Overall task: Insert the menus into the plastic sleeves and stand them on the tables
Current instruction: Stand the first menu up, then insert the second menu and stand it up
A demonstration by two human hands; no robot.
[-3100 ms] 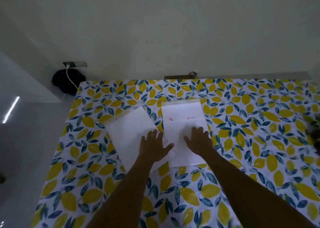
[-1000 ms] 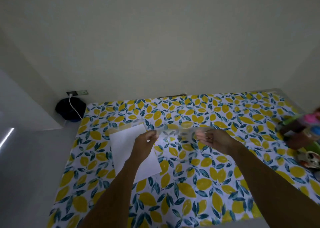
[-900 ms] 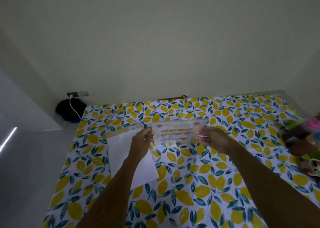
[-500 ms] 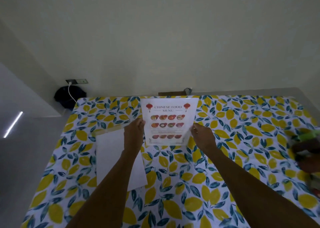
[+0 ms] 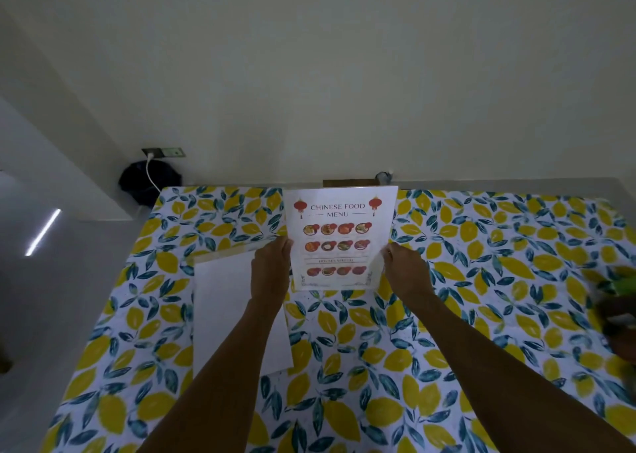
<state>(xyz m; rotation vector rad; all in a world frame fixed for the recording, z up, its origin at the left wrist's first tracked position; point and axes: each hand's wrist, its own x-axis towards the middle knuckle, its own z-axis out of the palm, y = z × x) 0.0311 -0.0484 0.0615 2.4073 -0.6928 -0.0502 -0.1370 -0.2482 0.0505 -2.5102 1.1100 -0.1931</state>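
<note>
A white sheet headed "Chinese Food Menu" point(image 5: 340, 239), with rows of dish pictures and two red lanterns, stands upright over the table with its printed side toward me. My left hand point(image 5: 270, 270) grips its left edge and my right hand point(image 5: 406, 270) grips its right edge. A glossy edge near my right fingers suggests a clear sleeve around it; I cannot tell for sure. A second sheet point(image 5: 223, 301) lies flat, blank side up, to the left, partly under my left forearm.
The table point(image 5: 481, 280) wears a lemon-and-leaf patterned cloth and reaches the pale back wall. A dark round object point(image 5: 137, 180) with a white cable sits on the floor at the back left, under a wall socket. Blurred green and dark items point(image 5: 619, 301) lie at the right edge.
Both hands lifted the right-hand sheet off the table, turned it over and raised it upright, printed side facing me. Since half a second ago it has barely moved.
</note>
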